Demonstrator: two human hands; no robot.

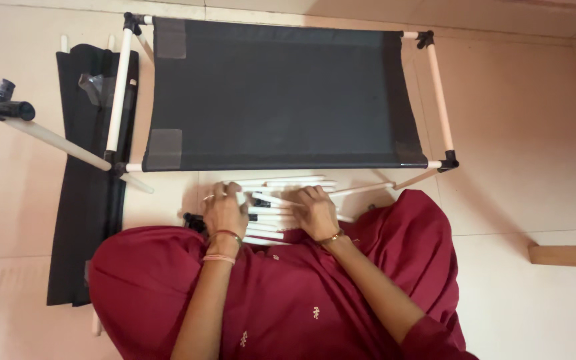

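Note:
Several white tubes (281,200) lie in a loose pile on the floor just in front of my lap. My left hand (224,210) rests on the left end of the pile, fingers curled over one tube. On the right side of the pile lies my right hand (316,212), palm down across the tubes, fingers bent. Beyond the pile stands a rectangular frame (117,93) of white tubes and black corner joints, with dark grey fabric (275,93) stretched across it.
A folded black fabric strip (85,200) lies on the floor at the left. A white pole with a black end piece (8,110) slants in from the far left. A wooden piece (568,255) juts in at the right. My red garment (288,300) covers my lap.

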